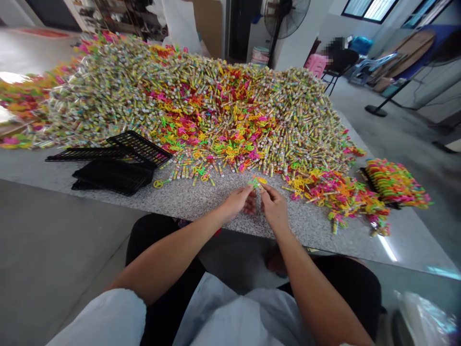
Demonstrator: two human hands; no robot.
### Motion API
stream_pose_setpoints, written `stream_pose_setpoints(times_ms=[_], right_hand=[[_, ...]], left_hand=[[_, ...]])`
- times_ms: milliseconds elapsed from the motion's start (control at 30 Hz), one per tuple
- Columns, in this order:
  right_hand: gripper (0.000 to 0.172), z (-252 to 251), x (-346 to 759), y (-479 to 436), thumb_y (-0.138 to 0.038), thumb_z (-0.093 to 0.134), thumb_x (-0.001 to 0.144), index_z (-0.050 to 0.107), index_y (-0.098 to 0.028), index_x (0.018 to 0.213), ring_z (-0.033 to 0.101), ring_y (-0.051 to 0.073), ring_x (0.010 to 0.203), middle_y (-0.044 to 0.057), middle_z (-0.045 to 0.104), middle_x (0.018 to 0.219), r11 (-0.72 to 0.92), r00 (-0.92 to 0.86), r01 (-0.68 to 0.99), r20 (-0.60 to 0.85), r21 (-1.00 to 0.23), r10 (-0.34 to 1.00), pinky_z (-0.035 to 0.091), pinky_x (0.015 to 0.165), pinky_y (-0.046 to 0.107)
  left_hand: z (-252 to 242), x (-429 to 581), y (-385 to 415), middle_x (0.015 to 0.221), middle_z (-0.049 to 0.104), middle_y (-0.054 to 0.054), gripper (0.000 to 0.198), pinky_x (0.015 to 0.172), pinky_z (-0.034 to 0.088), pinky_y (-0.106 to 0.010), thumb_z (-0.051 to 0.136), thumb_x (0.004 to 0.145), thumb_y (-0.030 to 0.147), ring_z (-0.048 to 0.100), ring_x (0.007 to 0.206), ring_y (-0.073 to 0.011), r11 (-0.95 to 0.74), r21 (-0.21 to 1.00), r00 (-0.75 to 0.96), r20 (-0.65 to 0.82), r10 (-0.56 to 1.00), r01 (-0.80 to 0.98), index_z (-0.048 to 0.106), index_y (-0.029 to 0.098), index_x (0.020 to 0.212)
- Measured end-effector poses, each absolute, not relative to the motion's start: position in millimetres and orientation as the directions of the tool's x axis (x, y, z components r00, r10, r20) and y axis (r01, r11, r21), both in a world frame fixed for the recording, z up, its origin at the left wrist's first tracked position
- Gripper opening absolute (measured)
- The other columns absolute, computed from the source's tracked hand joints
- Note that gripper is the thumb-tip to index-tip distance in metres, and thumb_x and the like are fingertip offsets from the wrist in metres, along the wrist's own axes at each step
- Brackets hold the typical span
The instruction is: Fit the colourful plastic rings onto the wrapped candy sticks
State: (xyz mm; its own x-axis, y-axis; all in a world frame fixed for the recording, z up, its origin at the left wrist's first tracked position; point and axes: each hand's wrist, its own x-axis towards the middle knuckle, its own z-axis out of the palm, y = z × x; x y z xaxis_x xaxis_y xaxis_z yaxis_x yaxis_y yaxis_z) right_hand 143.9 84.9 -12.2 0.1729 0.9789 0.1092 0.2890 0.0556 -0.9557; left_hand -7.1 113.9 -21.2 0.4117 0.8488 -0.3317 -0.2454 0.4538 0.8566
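Observation:
Over the near edge of the table, my left hand [239, 202] pinches a small green plastic piece [254, 183] between thumb and finger. Close beside it, my right hand [274, 205] is closed at the fingertips around a small yellow-orange plastic piece [262, 180]. The two pieces meet or overlap; whether they are joined I cannot tell. Just beyond my hands lies a big heap of slim printed tubes [288, 120], mixed with bright plastic pieces [237, 149] in yellow, green, pink and orange.
Black slatted trays [115, 175] lie stacked at the left on the speckled table [201, 202]. At the right are a loose pile of coloured pieces [345, 192] and a filled tray [396, 185]. Beyond stand a fan [287, 17] and a pink stool [316, 65], near a partly blurred person [334, 55].

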Motion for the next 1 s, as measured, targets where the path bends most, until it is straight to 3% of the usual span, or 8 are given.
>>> stream_pose_setpoints(times_ms=[233,467,600,700,767,833,933,1000], right_hand=[[0.047,-21,142,82,-0.051,0.061,0.089,0.076,-0.018,0.119,0.049,0.014,0.048,-0.001,0.064,0.063,-0.008,0.184,0.194,0.029,-0.981,0.982,0.041,0.048,0.028],[0.042,-28,146,74,-0.045,0.061,0.090,0.076,-0.018,0.120,0.054,0.014,0.056,0.002,0.071,0.076,0.062,0.142,0.326,0.113,-0.943,0.983,0.045,0.057,0.028],[0.042,-31,162,75,-0.047,0.060,0.092,0.076,-0.018,0.118,0.051,0.014,0.050,-0.001,0.065,0.065,0.015,0.173,0.326,0.075,-0.945,0.982,0.043,0.052,0.027],[0.035,-29,198,88,-0.046,0.066,0.087,0.077,-0.017,0.103,0.051,0.013,0.048,-0.004,0.058,0.058,-0.018,0.395,0.366,0.138,-0.931,0.908,0.042,0.049,0.026],[0.032,-24,229,105,-0.046,0.068,0.085,0.074,-0.018,0.099,0.050,0.011,0.048,-0.004,0.061,0.065,0.040,0.593,0.243,0.181,-0.969,0.784,0.042,0.046,0.024],[0.032,-20,250,124,-0.048,0.064,0.087,0.068,-0.022,0.105,0.052,0.010,0.048,-0.002,0.068,0.080,0.166,0.716,-0.001,0.115,-0.986,0.688,0.043,0.044,0.022],[0.032,-17,242,145,-0.047,0.060,0.086,0.064,-0.024,0.107,0.062,0.011,0.054,0.002,0.074,0.098,0.151,0.649,-0.209,-0.021,-0.966,0.761,0.045,0.043,0.022],[0.033,-19,204,150,-0.044,0.064,0.084,0.066,-0.022,0.108,0.064,0.013,0.055,0.004,0.075,0.097,0.026,0.486,-0.116,-0.034,-0.993,0.873,0.045,0.044,0.022]], left_hand=[[-27,-4,114,0.064,0.054,0.001,0.043,0.050,0.049,-0.024,0.056,0.094,0.059,0.057,0.053,-0.0123,0.344,0.908,0.423,-0.222,0.878,-0.237,0.058,0.016,0.086],[-27,4,107,0.062,0.056,0.001,0.037,0.052,0.050,-0.026,0.052,0.098,0.049,0.057,0.051,-0.0124,0.382,0.903,0.413,-0.278,0.868,-0.195,0.056,0.017,0.082],[-14,-5,119,0.068,0.064,-0.003,0.041,0.058,0.053,-0.030,0.043,0.101,0.053,0.064,0.056,-0.0167,0.395,0.918,0.563,-0.347,0.750,0.040,0.060,0.017,0.092],[0,-48,142,0.079,0.071,-0.008,0.037,0.065,0.053,-0.030,0.048,0.099,0.050,0.068,0.067,-0.0190,0.084,0.935,0.481,-0.253,0.839,0.345,0.066,0.018,0.100],[10,-92,159,0.092,0.074,-0.009,0.027,0.079,0.053,-0.032,0.058,0.095,0.040,0.070,0.084,-0.0212,-0.143,0.796,0.284,-0.037,0.958,0.588,0.070,0.021,0.109],[16,-136,173,0.105,0.074,-0.010,0.029,0.093,0.051,-0.037,0.057,0.095,0.031,0.068,0.101,-0.0252,-0.137,0.586,0.111,0.080,0.991,0.799,0.071,0.022,0.118],[16,-178,185,0.133,0.065,-0.011,0.039,0.112,0.040,-0.042,0.055,0.094,0.024,0.056,0.130,-0.0281,-0.146,0.362,0.125,0.080,0.989,0.921,0.067,0.025,0.131],[10,-186,187,0.150,0.052,-0.010,0.047,0.117,0.035,-0.046,0.058,0.093,0.027,0.043,0.143,-0.0320,-0.148,0.279,0.153,0.004,0.988,0.949,0.062,0.029,0.140]])
